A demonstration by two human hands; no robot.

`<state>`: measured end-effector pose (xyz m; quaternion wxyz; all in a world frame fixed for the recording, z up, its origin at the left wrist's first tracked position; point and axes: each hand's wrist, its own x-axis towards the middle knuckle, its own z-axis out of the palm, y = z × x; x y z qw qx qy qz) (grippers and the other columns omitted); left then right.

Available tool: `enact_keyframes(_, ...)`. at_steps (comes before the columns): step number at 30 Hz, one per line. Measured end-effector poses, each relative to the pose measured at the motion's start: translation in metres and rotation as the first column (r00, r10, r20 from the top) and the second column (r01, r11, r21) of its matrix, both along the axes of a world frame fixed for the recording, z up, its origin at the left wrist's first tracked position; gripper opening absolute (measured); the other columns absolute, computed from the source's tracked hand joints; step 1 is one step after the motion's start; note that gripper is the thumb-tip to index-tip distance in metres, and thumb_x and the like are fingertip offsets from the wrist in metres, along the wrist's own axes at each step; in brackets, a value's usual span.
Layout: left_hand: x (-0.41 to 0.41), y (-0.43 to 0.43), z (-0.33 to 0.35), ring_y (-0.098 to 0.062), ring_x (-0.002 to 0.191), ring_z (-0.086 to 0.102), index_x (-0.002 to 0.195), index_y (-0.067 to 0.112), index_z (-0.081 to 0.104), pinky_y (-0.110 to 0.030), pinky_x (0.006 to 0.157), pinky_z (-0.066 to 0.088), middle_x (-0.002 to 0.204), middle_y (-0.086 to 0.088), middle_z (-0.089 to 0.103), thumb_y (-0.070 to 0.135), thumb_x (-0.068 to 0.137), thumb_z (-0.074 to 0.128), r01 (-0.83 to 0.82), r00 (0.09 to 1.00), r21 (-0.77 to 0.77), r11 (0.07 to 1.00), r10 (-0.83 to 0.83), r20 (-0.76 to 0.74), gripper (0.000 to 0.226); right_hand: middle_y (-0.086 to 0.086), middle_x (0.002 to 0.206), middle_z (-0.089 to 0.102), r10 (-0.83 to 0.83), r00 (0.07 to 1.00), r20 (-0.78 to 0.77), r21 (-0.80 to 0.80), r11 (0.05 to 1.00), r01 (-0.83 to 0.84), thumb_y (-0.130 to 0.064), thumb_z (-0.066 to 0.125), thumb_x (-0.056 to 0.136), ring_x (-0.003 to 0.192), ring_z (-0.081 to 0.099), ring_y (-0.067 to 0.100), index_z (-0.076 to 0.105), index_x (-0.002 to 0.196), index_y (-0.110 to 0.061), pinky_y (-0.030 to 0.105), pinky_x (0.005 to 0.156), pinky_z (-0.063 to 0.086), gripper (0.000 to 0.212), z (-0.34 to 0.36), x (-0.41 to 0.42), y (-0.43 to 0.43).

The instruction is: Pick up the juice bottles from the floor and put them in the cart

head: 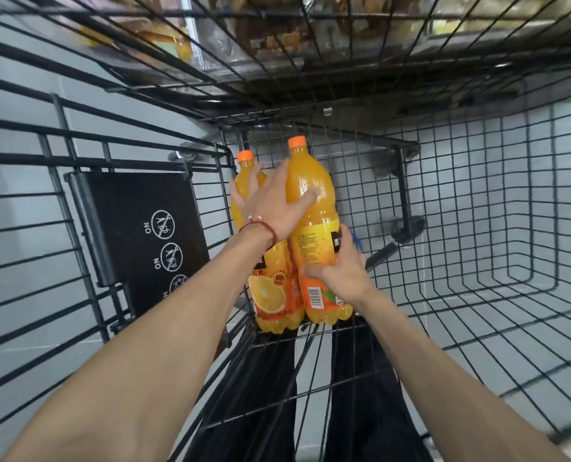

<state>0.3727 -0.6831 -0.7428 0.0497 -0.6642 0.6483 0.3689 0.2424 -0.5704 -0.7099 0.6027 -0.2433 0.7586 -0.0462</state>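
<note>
Juice bottles [277, 295] touching at near wall of cart [404, 181]; room rightward. Left hand [271, 201] splayed across both; right hand [340, 268] grips right bottle [310, 181].

The left hand [271, 198] hides the middle of 1 juice bottle [272, 296]; shelf goods [277, 38] above are blurred.

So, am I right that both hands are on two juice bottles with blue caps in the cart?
Not quite: the head view shows orange caps, not blue. The left hand and right hand are indeed on the two juice bottles in the cart.
</note>
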Motion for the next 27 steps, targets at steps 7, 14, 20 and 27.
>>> enact_keyframes(7, 0.008, 0.038, 0.014, -0.022, 0.152, -0.025, 0.162, 0.033, 0.004, -0.059, 0.121, -0.015, 0.17, 0.01, -0.005, 0.082, 0.088, 0.023, 0.098, 0.989, 0.006, 0.995, -0.098, 0.106, 0.091, 0.007, 0.156, 0.043, -0.031, 0.996, 0.088, -0.061, 0.997, 0.037, -0.027, 0.08, 0.085, 0.147, 0.038, 0.029, 0.017, 0.162, -0.029, 0.057, 0.12, 0.034, 0.099, 0.025, -0.003, 0.005)
enact_keyframes(14, 0.004, 0.074, 0.054, -0.031, 0.154, -0.019, 0.161, 0.037, -0.001, -0.059, 0.123, -0.005, 0.169, 0.006, -0.014, 0.078, 0.091, 0.03, 0.103, 0.985, 0.111, 0.988, -0.117, 0.126, 0.087, -0.003, 0.141, 0.054, -0.009, 0.988, 0.151, -0.144, 0.989, 0.031, -0.033, 0.066, 0.098, 0.114, 0.06, 0.015, 0.048, 0.147, -0.026, 0.032, 0.088, 0.048, 0.053, 0.075, -0.021, 0.012)
enact_keyframes(20, -0.027, 0.105, 0.143, -0.031, 0.156, -0.004, 0.162, 0.031, 0.012, -0.052, 0.126, 0.004, 0.17, -0.002, 0.001, 0.066, 0.097, 0.042, 0.152, 0.987, 0.002, 0.988, -0.152, 0.049, 0.079, -0.015, 0.112, 0.061, -0.134, 0.974, 0.182, -0.393, 0.898, 0.197, -0.03, 0.067, 0.099, 0.099, 0.061, 0.006, 0.058, 0.126, -0.025, 0.015, 0.077, 0.049, 0.029, 0.162, -0.057, 0.054)
enact_keyframes(27, -0.088, 0.184, 0.262, -0.029, 0.149, 0.029, 0.155, 0.011, 0.037, -0.043, 0.123, 0.02, 0.159, -0.015, 0.037, 0.033, 0.097, 0.064, 0.211, 0.955, -0.287, 0.935, -0.259, -0.142, 0.067, 0.007, 0.116, 0.072, -0.332, 0.923, 0.196, -0.581, 0.719, 0.382, -0.016, 0.071, 0.096, 0.107, 0.067, 0.017, 0.066, 0.129, -0.013, 0.028, 0.1, 0.048, 0.033, 0.262, -0.12, 0.15)
